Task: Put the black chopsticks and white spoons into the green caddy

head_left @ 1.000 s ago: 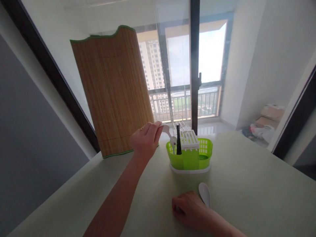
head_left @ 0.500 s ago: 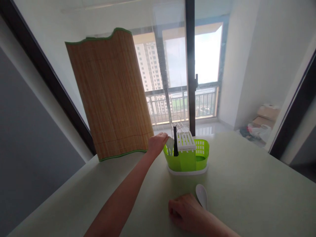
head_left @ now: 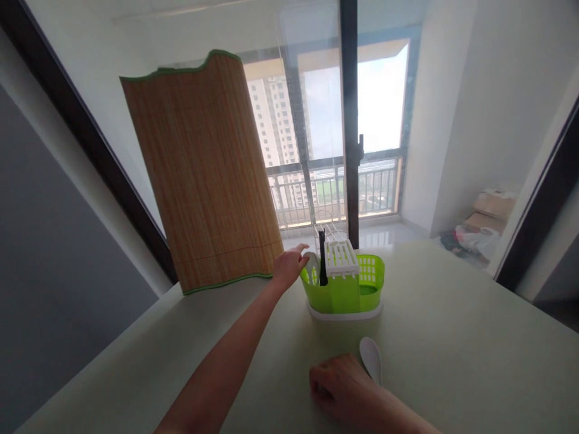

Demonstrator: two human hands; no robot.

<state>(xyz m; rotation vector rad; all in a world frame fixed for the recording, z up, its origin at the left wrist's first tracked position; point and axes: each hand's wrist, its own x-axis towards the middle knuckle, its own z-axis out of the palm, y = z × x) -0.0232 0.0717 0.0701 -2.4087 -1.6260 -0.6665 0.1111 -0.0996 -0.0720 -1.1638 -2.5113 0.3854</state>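
Observation:
At the left end of a green cutlery basket (head_left: 346,295), my left hand (head_left: 289,267) has its thumb and forefinger apart. Beside those fingertips, a white spoon-like utensil (head_left: 312,267) stands upright inside the basket; its lower part is behind the green wall. Just right of it rises a black narrow utensil (head_left: 322,259). My right hand (head_left: 337,380) rests curled on the table, closed, with nothing visible in it. A white spoon (head_left: 371,357) lies close to that hand, its lower end partly hidden by my wrist.
A white slotted rack (head_left: 341,258) tops the basket's middle, with thin wire loops behind. The pale table (head_left: 452,337) extends around it. A bamboo mat (head_left: 203,175) stands upright at the left, against the glass. Cardboard boxes (head_left: 493,208) and bags sit beyond the glass.
My left hand's fingers have parted from the white utensil, which now sits a little lower in the basket. My right hand stays put.

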